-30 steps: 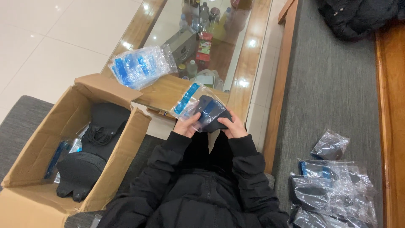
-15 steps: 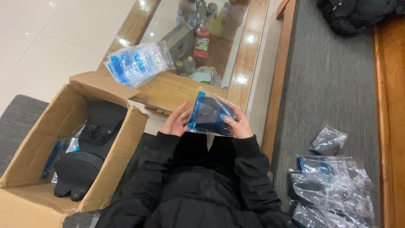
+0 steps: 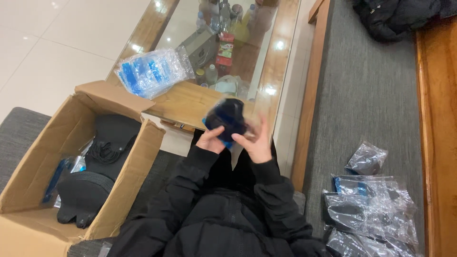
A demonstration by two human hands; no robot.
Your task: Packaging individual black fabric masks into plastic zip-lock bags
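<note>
Both my hands hold one clear plastic bag with a dark item and blue card inside (image 3: 227,119), raised in front of my chest over the table edge. My left hand (image 3: 211,140) grips its lower left side. My right hand (image 3: 257,141) supports its right side with fingers spread along the plastic. The bag is blurred from motion. Black sleeves cover both arms.
An open cardboard box (image 3: 121,164) with black items stands at my left. A bundle of clear bags with blue cards (image 3: 150,71) lies on the glass-topped wooden table (image 3: 190,102). Several filled plastic bags (image 3: 371,209) pile on the grey sofa at my right.
The bag has been turned and bunched up between my hands; earlier it was held flat facing me. The view has shifted slightly.
</note>
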